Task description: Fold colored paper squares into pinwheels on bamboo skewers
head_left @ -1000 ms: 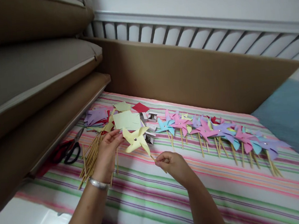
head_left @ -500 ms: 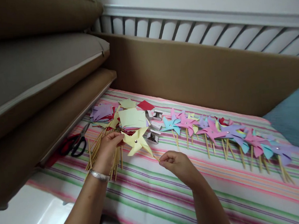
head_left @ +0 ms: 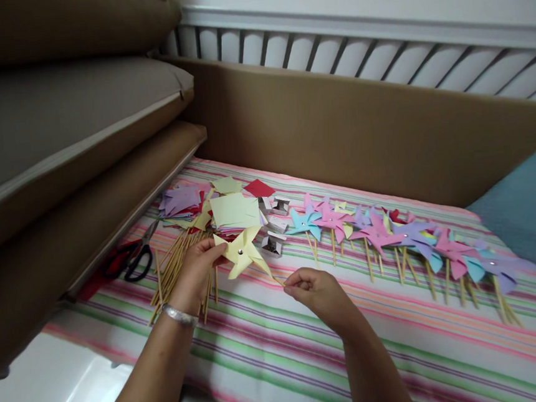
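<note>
In the head view, my left hand pinches one curled blade of a pale yellow paper pinwheel between thumb and fingers, while my right hand grips its thin wooden stick in the fingertips. The pinwheel is held up between my hands above the striped cloth, its four bent blades gathered under a round, shiny pin. Beside my left wrist lie slim, straight wooden sticks; behind the pinwheel, flat paper squares overlap near small open boxes. Finished pastel pinwheels line the right.
</note>
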A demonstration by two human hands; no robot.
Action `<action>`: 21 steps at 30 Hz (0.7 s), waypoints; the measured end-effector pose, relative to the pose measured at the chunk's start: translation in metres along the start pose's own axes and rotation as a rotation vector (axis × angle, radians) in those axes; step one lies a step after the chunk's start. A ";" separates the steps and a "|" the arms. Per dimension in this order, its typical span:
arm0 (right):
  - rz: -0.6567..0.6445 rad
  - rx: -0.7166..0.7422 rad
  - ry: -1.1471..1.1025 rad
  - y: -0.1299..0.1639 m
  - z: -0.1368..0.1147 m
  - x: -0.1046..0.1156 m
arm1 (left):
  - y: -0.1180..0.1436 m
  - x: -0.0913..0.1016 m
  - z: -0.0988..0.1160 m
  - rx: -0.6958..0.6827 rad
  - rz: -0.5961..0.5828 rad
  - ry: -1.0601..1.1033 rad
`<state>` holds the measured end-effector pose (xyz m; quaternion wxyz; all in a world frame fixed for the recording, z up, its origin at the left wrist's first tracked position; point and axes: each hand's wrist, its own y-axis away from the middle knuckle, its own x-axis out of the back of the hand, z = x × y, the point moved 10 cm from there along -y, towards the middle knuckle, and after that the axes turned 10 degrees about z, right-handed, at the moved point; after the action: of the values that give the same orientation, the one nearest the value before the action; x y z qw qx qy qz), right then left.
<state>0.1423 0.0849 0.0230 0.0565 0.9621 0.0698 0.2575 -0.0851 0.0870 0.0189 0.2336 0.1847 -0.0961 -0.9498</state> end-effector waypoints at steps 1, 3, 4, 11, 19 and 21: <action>0.006 -0.002 0.003 0.000 0.000 0.001 | 0.000 0.000 -0.001 0.001 0.005 0.002; 0.017 -0.011 0.011 -0.001 0.002 0.002 | -0.001 0.001 -0.002 0.002 0.011 0.007; 0.021 -0.015 0.016 -0.001 0.003 0.003 | -0.001 0.001 -0.002 0.001 0.012 0.009; 0.060 0.022 0.047 0.000 -0.005 0.006 | 0.005 -0.010 0.001 -0.002 -0.060 0.057; 0.092 0.058 -0.004 -0.002 -0.012 -0.006 | 0.004 -0.020 -0.008 0.036 -0.105 0.187; 0.037 0.010 -0.136 -0.002 -0.008 -0.014 | 0.004 -0.019 -0.010 0.051 -0.102 0.191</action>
<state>0.1263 0.0851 0.0228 0.0515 0.9788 0.0494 0.1921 -0.0637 0.0921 0.0171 0.1885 0.2851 -0.0882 -0.9356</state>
